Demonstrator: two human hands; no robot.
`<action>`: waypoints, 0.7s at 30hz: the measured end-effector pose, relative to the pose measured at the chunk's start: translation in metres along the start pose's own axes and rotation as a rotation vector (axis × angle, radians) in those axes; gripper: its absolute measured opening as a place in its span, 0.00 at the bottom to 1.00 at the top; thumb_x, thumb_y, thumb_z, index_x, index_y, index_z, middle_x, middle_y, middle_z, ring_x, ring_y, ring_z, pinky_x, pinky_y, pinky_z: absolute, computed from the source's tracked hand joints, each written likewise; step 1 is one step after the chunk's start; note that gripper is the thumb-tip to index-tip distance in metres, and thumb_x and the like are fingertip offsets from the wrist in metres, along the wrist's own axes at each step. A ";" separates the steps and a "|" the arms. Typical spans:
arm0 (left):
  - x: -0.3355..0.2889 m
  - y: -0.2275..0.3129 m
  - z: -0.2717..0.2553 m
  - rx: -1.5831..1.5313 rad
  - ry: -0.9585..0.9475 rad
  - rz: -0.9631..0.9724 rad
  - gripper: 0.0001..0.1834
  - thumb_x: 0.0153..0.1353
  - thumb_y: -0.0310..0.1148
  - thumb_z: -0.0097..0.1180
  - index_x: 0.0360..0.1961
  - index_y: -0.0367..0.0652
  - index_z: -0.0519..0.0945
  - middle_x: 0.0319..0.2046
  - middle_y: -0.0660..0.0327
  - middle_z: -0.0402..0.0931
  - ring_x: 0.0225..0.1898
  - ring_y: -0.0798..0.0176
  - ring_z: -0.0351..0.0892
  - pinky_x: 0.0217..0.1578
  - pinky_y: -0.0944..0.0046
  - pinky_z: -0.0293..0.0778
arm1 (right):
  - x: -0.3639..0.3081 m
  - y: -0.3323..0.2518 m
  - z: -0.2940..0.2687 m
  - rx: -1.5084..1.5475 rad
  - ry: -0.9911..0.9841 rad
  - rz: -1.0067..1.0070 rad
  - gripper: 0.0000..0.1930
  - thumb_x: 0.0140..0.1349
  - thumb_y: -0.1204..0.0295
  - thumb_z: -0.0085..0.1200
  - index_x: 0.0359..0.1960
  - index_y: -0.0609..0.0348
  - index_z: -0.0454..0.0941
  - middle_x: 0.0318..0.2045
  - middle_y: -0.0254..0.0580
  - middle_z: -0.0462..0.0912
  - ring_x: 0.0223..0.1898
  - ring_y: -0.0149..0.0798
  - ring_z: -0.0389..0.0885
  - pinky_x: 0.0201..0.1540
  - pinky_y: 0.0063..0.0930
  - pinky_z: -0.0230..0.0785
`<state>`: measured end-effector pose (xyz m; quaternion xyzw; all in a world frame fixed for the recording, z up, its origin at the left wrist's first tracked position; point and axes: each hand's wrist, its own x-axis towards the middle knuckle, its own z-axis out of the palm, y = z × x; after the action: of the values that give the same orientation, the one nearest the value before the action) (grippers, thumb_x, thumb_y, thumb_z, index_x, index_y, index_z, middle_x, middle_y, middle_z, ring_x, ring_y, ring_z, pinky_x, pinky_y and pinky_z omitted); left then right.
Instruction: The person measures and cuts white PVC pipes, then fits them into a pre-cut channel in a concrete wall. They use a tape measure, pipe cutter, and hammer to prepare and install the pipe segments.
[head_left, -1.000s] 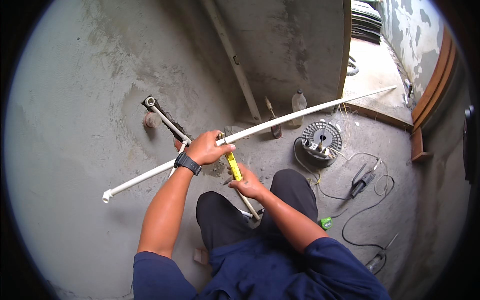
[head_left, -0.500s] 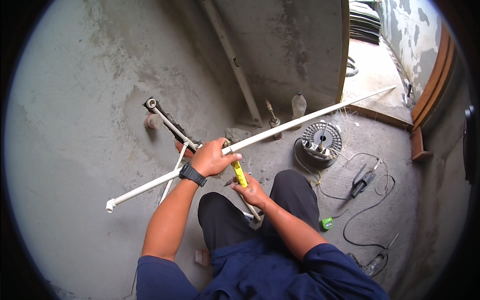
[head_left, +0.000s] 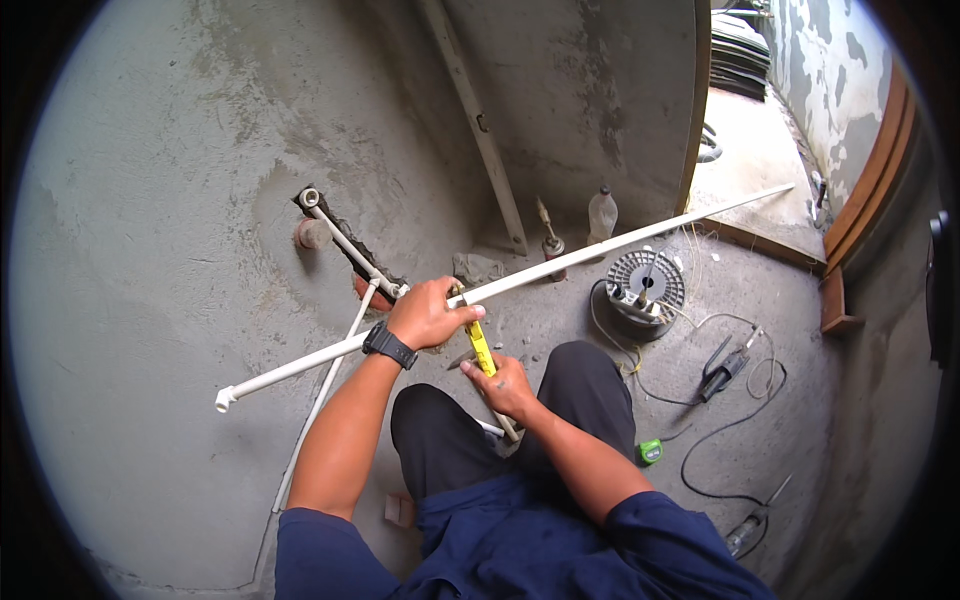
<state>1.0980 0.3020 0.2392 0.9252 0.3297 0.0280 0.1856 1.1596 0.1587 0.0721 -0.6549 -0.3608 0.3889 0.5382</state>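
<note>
A long white plastic pipe (head_left: 600,242) lies slanted across in front of me, with a tee fitting (head_left: 224,399) on its left end. My left hand (head_left: 428,315), a black watch on its wrist, is closed around the pipe near its middle. In my right hand (head_left: 503,386) is a yellow-handled tool (head_left: 482,348), gripped low on the handle. Its upper end meets the pipe beside my left fingers, where a dark part shows at the pipe; the exact contact is hidden. A pointed metal piece sticks out left of my right hand.
White pipes (head_left: 345,240) sit in a wall groove beside a round capped stub (head_left: 312,234). Rightward on the floor are a cable reel (head_left: 646,290), a clear bottle (head_left: 602,215), a corded tool (head_left: 724,375), a green tape measure (head_left: 651,452) and another tool (head_left: 748,530) amid loose cables.
The view has shifted slightly, and the pipe's left end sits a little higher in it. Both hands keep their grips, with hardly any movement between them.
</note>
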 end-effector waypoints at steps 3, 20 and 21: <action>0.005 0.001 -0.008 -0.009 -0.037 -0.019 0.37 0.54 0.59 0.70 0.49 0.35 0.83 0.32 0.45 0.85 0.39 0.43 0.86 0.43 0.51 0.79 | 0.000 -0.008 -0.001 0.009 0.026 -0.013 0.26 0.63 0.48 0.64 0.36 0.65 0.84 0.25 0.56 0.84 0.30 0.52 0.84 0.38 0.44 0.74; 0.028 0.013 0.009 0.012 -0.037 0.038 0.31 0.53 0.60 0.69 0.39 0.40 0.86 0.31 0.50 0.86 0.37 0.46 0.86 0.41 0.51 0.80 | -0.019 -0.024 -0.013 -0.056 0.165 0.030 0.25 0.64 0.50 0.64 0.29 0.65 0.85 0.20 0.57 0.81 0.24 0.56 0.83 0.33 0.46 0.73; 0.030 0.014 0.011 0.020 -0.031 0.042 0.30 0.53 0.60 0.69 0.38 0.41 0.86 0.30 0.50 0.85 0.37 0.46 0.86 0.40 0.51 0.80 | -0.022 -0.023 -0.013 -0.056 0.157 0.072 0.25 0.64 0.49 0.64 0.29 0.65 0.85 0.20 0.57 0.81 0.24 0.56 0.83 0.33 0.46 0.73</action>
<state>1.1314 0.3069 0.2322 0.9341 0.3076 0.0142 0.1808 1.1603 0.1377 0.0994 -0.7108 -0.3043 0.3452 0.5320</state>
